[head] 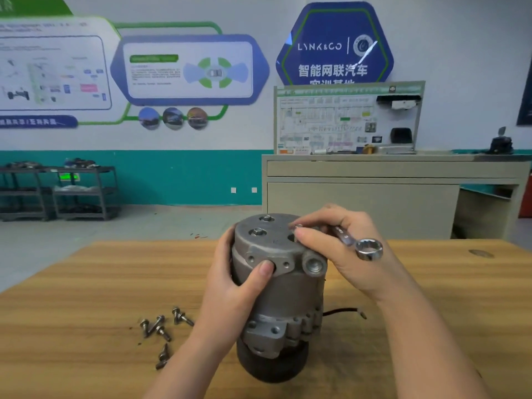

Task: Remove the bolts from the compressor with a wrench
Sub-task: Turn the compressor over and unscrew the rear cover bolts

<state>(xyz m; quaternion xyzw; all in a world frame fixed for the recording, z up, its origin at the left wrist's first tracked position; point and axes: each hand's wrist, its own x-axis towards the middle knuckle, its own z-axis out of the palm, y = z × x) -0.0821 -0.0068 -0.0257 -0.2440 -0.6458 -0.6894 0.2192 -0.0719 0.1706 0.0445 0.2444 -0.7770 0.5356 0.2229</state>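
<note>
Compressor (282, 286) gripped, wrench (357, 243) held, LYNK&CO sign (334, 44)

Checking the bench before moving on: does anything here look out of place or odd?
Removed bolts lie scattered loose on the table left of the compressor; they might roll. Nothing looks damaged.

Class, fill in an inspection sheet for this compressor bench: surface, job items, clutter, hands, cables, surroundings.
Surface: wooden table.
Job items: compressor upright; two bolts seated on top; wrench; loose bolts on the table, left of the compressor.
Clutter: nothing seen.
Hands: left hand grips the compressor; right hand holds the wrench, fingertips at a top bolt.
Cables: dark wire trails right from the compressor.
Surroundings: cabinet, shelving carts, wall posters.
</note>
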